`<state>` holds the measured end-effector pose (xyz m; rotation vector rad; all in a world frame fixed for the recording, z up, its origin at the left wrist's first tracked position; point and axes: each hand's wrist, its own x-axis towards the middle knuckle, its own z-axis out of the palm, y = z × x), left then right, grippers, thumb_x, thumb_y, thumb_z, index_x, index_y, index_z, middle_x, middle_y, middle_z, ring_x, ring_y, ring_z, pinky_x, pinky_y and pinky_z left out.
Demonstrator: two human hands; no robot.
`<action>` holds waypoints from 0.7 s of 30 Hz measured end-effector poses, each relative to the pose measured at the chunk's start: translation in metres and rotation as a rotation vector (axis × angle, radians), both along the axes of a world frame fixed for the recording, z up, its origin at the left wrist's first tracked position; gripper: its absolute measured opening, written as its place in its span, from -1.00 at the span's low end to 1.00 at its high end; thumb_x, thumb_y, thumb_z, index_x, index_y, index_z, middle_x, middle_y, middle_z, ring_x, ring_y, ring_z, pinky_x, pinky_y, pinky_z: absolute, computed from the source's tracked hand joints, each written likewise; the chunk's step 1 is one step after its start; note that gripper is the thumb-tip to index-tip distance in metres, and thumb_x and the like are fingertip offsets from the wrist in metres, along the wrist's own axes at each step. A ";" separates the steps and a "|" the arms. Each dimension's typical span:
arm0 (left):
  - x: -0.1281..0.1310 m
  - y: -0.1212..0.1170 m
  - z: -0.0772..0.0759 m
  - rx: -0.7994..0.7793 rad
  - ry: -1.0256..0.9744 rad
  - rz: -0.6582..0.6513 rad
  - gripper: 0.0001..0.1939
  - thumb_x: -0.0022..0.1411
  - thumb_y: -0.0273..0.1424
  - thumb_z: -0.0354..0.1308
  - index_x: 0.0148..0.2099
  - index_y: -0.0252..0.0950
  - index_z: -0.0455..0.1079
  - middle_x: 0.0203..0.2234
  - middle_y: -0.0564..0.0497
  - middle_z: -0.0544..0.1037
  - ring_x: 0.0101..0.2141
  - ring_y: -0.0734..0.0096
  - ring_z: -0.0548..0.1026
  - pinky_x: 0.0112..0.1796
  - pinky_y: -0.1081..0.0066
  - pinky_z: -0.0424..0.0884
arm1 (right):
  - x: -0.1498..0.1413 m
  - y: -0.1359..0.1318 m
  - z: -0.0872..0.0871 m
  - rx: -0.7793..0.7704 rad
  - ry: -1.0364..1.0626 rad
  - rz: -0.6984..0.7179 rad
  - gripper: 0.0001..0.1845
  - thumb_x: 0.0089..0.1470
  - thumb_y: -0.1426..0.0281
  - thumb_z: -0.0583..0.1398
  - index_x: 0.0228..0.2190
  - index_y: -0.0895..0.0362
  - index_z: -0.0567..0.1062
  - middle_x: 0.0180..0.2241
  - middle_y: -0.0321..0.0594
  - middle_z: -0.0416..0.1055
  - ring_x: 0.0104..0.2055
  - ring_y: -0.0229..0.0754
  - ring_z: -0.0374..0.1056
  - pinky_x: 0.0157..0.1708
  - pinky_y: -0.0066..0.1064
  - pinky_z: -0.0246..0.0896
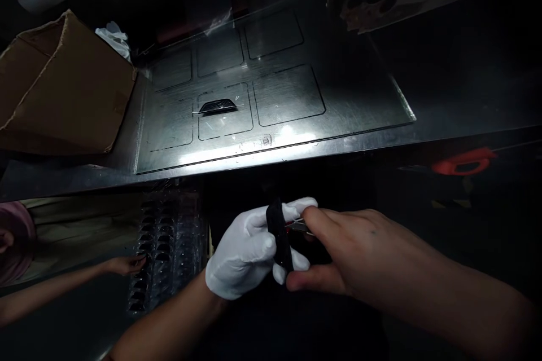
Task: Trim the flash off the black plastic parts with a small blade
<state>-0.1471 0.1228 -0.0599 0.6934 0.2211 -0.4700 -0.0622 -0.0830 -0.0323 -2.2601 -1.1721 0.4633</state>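
Left grip (243,254): one black part (277,231); second part (218,106) on bench (351,90).

Got a box (80,90) on the bench (84,172), left of a sheet (355,96) with a loose part (218,106) on top. Also got a tray (182,256) down front, over left of the left hand (243,251).

metal bench (127,136) topped by flat sheet (355,96), marked with two rows of dark rounded outlines (319,90). black piece (218,106) laid in middle outline of nearer row. small mark (266,140) seen near sheet's front edge. cardboard box (80,84) set at left, beside sheet. crumpled white cloth (114,39) seen behind box, support hidden.
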 end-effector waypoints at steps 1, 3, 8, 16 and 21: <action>0.000 0.000 0.000 0.007 0.009 -0.005 -0.37 0.28 -0.16 0.43 0.30 -0.34 0.48 -0.33 -0.20 0.69 -0.56 0.51 0.53 -0.52 0.61 0.40 | 0.000 0.000 0.000 -0.003 -0.016 0.000 -0.38 0.16 -0.25 0.23 -0.29 0.06 0.29 -0.52 -0.41 0.45 -0.59 -0.22 0.41 -0.66 -0.47 0.09; 0.000 0.001 0.001 0.028 0.021 -0.017 -0.32 0.29 -0.15 0.42 0.34 -0.35 0.43 -0.32 -0.22 0.70 -0.58 0.54 0.50 -0.51 0.62 0.38 | -0.001 0.000 0.001 -0.005 -0.038 0.001 -0.38 0.20 -0.26 0.17 -0.31 0.06 0.29 -0.54 -0.40 0.44 -0.61 -0.21 0.40 -0.67 -0.46 0.08; 0.001 0.001 0.004 0.067 0.024 -0.040 -0.29 0.30 -0.13 0.41 0.36 -0.36 0.41 -0.34 -0.23 0.69 -0.61 0.58 0.44 -0.56 0.63 0.33 | -0.003 -0.001 0.001 -0.025 -0.044 0.004 -0.38 0.22 -0.25 0.15 -0.38 0.06 0.27 -0.60 -0.45 0.37 -0.65 -0.22 0.35 -0.67 -0.45 0.03; 0.003 -0.003 0.001 0.008 -0.010 -0.030 -0.46 0.38 -0.20 0.35 0.31 -0.26 0.47 -0.27 -0.22 0.69 -0.50 0.56 0.55 -0.48 0.68 0.40 | -0.005 -0.012 0.002 -0.042 0.085 0.015 -0.44 0.29 -0.20 0.13 -0.35 0.05 0.37 -0.49 -0.37 0.47 -0.57 -0.17 0.40 -0.63 -0.36 0.10; 0.006 -0.008 0.003 0.061 -0.014 0.038 -0.56 0.38 -0.24 0.34 0.23 -0.27 0.53 0.10 -0.32 0.60 -0.38 0.47 0.64 -0.45 0.67 0.45 | 0.014 -0.039 0.018 0.166 0.069 -0.170 -0.67 0.49 0.20 0.04 0.14 -0.07 0.47 -0.08 -0.27 0.58 -0.10 -0.14 0.53 -0.20 -0.34 0.46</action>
